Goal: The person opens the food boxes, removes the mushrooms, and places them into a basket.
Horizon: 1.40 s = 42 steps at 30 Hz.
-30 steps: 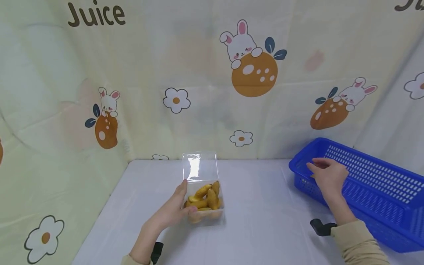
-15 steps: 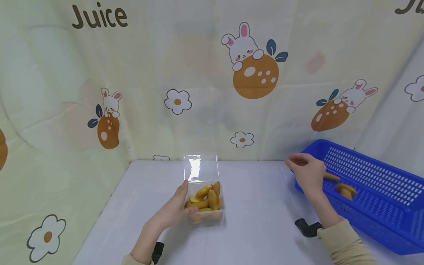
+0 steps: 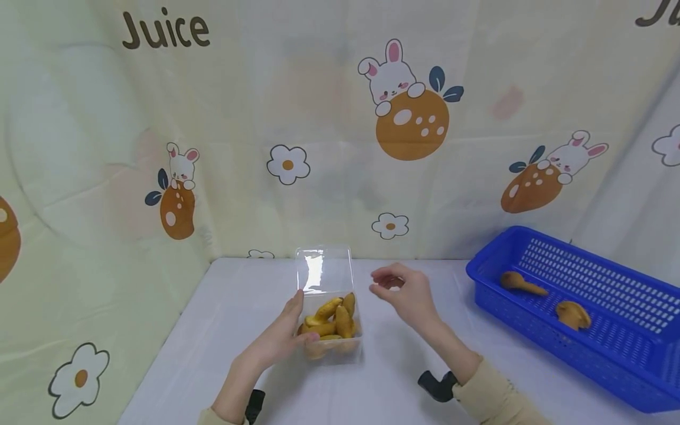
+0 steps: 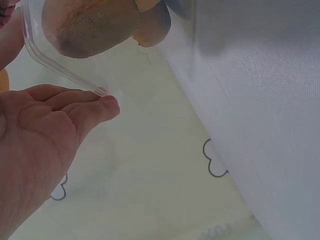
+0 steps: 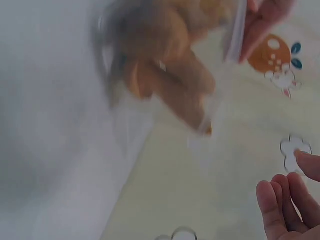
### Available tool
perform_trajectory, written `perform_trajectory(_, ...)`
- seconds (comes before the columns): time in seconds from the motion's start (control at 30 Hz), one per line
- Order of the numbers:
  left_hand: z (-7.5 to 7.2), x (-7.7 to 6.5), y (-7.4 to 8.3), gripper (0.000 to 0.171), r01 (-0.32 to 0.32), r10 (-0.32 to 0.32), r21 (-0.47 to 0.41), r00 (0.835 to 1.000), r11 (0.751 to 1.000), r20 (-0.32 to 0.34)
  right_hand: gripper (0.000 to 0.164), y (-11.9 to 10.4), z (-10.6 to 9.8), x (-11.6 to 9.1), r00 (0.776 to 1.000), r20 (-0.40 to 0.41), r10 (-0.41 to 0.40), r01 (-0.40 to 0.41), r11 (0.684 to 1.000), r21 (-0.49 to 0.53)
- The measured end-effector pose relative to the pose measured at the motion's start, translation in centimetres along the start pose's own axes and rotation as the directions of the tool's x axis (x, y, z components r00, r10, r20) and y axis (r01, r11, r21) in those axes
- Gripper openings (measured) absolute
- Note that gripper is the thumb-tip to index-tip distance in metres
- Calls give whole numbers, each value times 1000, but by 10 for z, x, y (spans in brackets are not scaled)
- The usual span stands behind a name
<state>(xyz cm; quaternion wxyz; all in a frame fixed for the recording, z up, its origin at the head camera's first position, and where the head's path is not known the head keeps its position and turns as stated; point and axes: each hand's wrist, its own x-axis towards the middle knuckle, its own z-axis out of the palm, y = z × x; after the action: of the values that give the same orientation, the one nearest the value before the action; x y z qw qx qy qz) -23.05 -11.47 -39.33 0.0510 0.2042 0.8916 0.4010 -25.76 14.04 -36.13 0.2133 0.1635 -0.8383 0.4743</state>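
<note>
A clear plastic box (image 3: 333, 352) with its lid (image 3: 325, 270) raised stands on the white table, filled with several yellow-brown mushrooms (image 3: 344, 321). My left hand (image 3: 276, 335) holds the box at its left side, thumb at the front rim; in the left wrist view fingertips touch the box's edge. To the right of the box, my right hand (image 3: 408, 295) hovers with loosely curved fingers and nothing between them. Two mushrooms lie in the blue basket (image 3: 552, 348): a long-stemmed one (image 3: 522, 284) and one with a broad cap (image 3: 574, 314). The right wrist view is blurred.
The blue perforated basket stands along the table's right side, its long side running toward the front right. A printed cloth (image 3: 319, 195) with rabbits and flowers hangs behind the table. Bare white tabletop (image 3: 393, 366) lies between box and basket.
My right hand has moved left from over the blue basket to beside the box, and both mushrooms in the basket are now uncovered. My left hand has stayed at the box.
</note>
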Motion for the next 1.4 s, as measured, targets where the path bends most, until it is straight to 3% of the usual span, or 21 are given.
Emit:
perform_trajectory(0.2,1,0,0,84,-6,6,-5,1000,1000,-5,21,-4,37,-7,991,133,-21,12,997,70)
perform_trajectory(0.4,1,-1,-1,84,-4,4,8,1000,1000,-6,22,3,61,-14,980,199,-9,-7,997,81)
perform_trajectory(0.57,1,0,-1,84,-9,10,13,1000,1000,-8,24,5,72,-17,980,195,-30,27,999,19)
perform_trajectory(0.8,-1,-1,0,83,-6,6,12,1000,1000,-9,24,-2,79,-22,967,253,7,-6,1000,-8)
perform_trajectory(1.13,-1,-2,1,84,1,-1,12,1000,1000,-6,21,-7,77,-22,975,222,20,-18,1000,-13)
perform_trajectory(1.4,-1,-2,1,85,4,-4,12,1000,1000,-8,20,-12,64,-14,993,118,31,-34,999,23)
